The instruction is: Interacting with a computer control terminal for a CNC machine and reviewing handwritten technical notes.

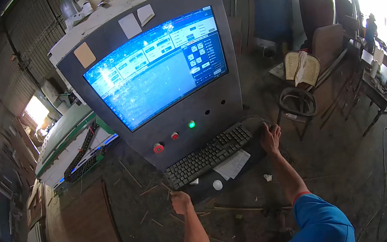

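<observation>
My right hand (270, 139) rests curled at the right end of the keyboard shelf, where a thin cord (253, 117) runs to it; a dark computer mouse under the fingers is mostly hidden. Closed into a loose fist, my left hand (181, 202) is just below the left end of the black keyboard (208, 154). A thin pale strip shows by its fingers, but I cannot tell whether they hold it. Above the keyboard, a lit blue screen (150, 85) is set in a grey machine cabinet (133, 145), with windows and buttons on display.
Red buttons (158, 147) and a glowing green button (192, 124) sit below the screen. Printed paper (232, 164) and a white round object (217, 185) lie by the keyboard. A chair (297, 103) stands at right; wooden boards (83, 226) and a green-edged machine (68, 146) are at left.
</observation>
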